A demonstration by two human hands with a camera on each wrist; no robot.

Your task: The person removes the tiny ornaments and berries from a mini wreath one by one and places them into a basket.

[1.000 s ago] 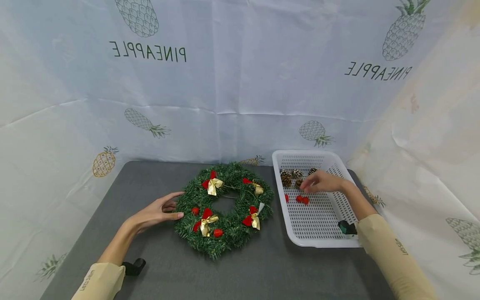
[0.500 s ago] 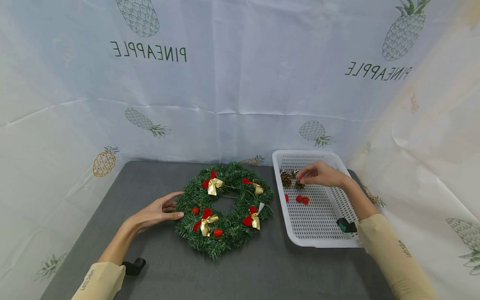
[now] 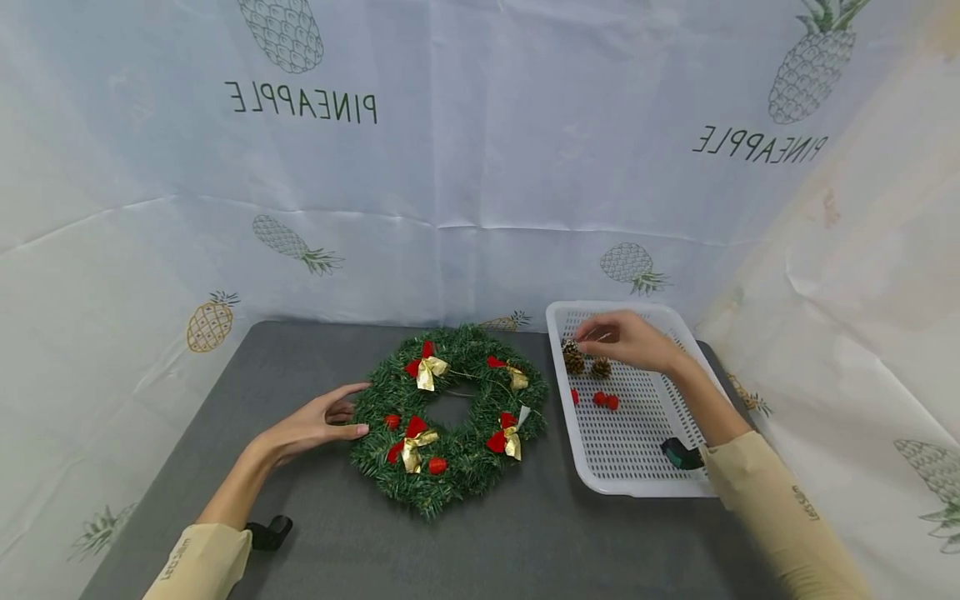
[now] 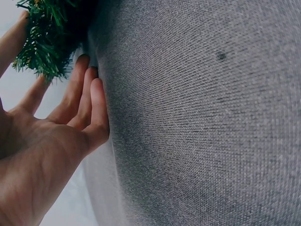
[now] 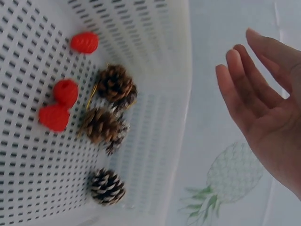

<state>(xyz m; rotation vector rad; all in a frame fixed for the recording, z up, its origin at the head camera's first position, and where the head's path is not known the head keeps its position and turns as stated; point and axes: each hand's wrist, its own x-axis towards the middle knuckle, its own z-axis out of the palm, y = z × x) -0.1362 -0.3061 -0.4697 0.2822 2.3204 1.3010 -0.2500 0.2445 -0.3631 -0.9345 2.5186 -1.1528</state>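
Note:
A round green wreath [image 3: 465, 475] with gold-and-red bows and red berries lies on the dark table. At its left edge my left hand [image 3: 315, 423] is spread, thumb and fingertips touching the greenery [image 4: 47, 47]; the other fingers rest along the grey tabletop in the left wrist view. Above the far left part of a white basket [image 3: 637, 489] hovers my right hand [image 3: 630, 340]. Its fingers [image 5: 228, 87] are loosely bent with nothing between them in the right wrist view. Under it lie several pine cones [image 5: 115, 82], partly hidden by the hand in the head view.
Red berry-like ornaments [image 5: 66, 92] lie in the basket beside the pine cones. A dark wrist strap [image 3: 681, 454] sits on the right forearm, another black piece [image 3: 268, 533] by the left forearm. A pineapple-print curtain [image 3: 465, 167] stands behind the table [image 3: 337, 542].
My right hand has moved left and away from me over the basket, rising from the pine cones. My left hand and the wreath stay in place.

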